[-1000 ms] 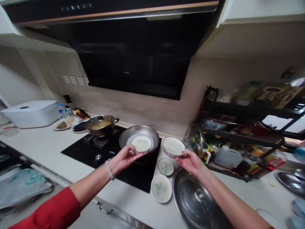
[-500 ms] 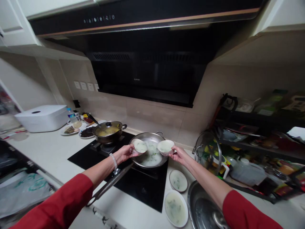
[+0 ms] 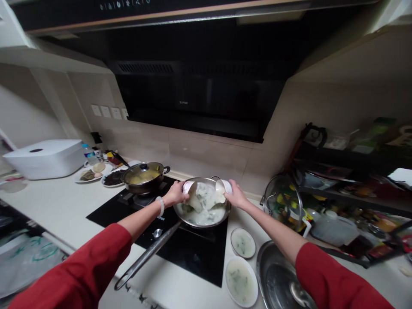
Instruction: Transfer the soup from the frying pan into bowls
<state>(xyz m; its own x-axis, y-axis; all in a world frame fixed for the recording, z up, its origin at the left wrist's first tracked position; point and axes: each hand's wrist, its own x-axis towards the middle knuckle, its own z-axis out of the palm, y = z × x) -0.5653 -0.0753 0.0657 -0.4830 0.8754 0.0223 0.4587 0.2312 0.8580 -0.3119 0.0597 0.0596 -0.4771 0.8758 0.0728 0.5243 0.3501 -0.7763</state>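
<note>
Over the long-handled metal pan (image 3: 193, 224) on the stove, my left hand (image 3: 175, 193) grips a small bowl (image 3: 189, 187) tipped to the right. Opposite it, my right hand (image 3: 236, 195) holds another small bowl (image 3: 226, 186), tilted left. Whitish soup with green bits pours from both bowls into the pan, whose contents are churning. To the right of the stove, on the counter, two more bowls stand filled with the same soup: a smaller dark-rimmed bowl (image 3: 243, 243) and a larger white bowl (image 3: 241, 281) in front of it.
A lidded pan (image 3: 143, 177) sits on the left burner, with plates of food (image 3: 93, 172) and a white box (image 3: 45, 159) farther left. A metal basin (image 3: 280, 279) is at front right, beside a glass lid (image 3: 283, 199) and a crowded rack (image 3: 334, 193). The range hood (image 3: 196, 103) hangs above.
Both bowls, level and full earlier, have been tipped inward, and soup now flows into the pan. The soup level there has risen. The camera view has shifted slightly.
</note>
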